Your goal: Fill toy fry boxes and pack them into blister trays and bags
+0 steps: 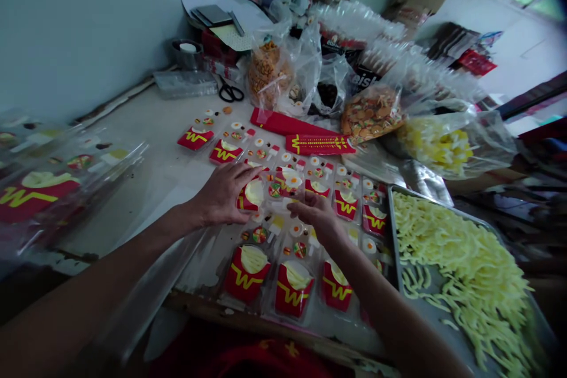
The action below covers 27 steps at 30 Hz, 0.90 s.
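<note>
My left hand [227, 192] curls around the bottom end of a clear plastic case [274, 190], which is tipped sideways over the table. A red fries box with pale fries lies on the case's left part, and a small pizza and a fried egg show to its right. My right hand [315, 214] pinches the case's near right edge, its fingers closed. Around both hands lie rows of like cases, such as one with a red fries box [295, 289] marked with a yellow zigzag. Left of them are more cases [222, 150].
On the right is a metal tray [401, 274] heaped with pale toy fries. Behind are bags of small pieces [372, 112], yellow pieces [438, 147], black scissors [231, 91] and a flat red sheet [292, 124]. More packed cases [39, 189] stand blurred at left.
</note>
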Available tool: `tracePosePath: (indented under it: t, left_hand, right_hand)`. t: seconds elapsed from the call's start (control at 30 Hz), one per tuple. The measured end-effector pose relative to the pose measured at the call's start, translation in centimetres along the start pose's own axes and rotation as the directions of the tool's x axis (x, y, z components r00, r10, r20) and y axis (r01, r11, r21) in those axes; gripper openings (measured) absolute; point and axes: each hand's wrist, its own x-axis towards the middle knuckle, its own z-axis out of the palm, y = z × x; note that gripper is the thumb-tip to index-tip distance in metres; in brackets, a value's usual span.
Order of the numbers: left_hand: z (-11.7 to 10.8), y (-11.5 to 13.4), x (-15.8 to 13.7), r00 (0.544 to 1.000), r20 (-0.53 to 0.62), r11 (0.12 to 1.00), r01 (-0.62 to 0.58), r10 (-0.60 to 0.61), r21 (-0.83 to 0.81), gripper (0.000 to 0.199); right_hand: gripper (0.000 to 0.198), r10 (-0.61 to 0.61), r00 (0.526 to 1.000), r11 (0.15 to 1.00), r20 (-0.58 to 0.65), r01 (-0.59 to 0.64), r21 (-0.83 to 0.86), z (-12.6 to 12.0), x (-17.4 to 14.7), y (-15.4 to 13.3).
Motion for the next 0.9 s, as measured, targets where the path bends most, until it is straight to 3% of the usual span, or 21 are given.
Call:
tracePosePath:
  t: [0.17,0.37,0.67,0.77,0.9]
  left_hand:
    - [0.6,1.0,0.6,1.0,0.028,1.0,0.002,-0.002,-0.01,0.097]
    - [2.4,1.8,1.4,1.0,-0.018,0.998,0.013,-0.014,-0.057,0.11]
    - [3.7,1.5,2.2,0.995,-0.093,0.997,-0.026,0.019,-0.073,0.113]
    - [3.4,1.0,2.5,0.993,-0.114,0.993,-0.032,0.018,-0.115,0.11]
    - [1.1,1.7,2.1,0.994,-0.104,0.992,-0.049,0.037,-0.115,0.112]
  right_hand:
    - [0.033,0.011,1.0,0.996,-0.006,-0.01,0.092,1.0,0.3,0.8]
    - [0.039,0.045,0.998,0.982,0.046,-0.053,0.18,1.7,1.2,2.2]
    - [0.041,0.064,0.995,0.97,0.076,-0.08,0.228,3.5,2.0,1.5]
    - [0.044,0.057,0.995,0.97,0.083,-0.075,0.232,3.8,2.3,1.1]
    - [0.047,0.032,0.999,0.962,0.018,-0.035,0.27,4.0,1.9,0.6]
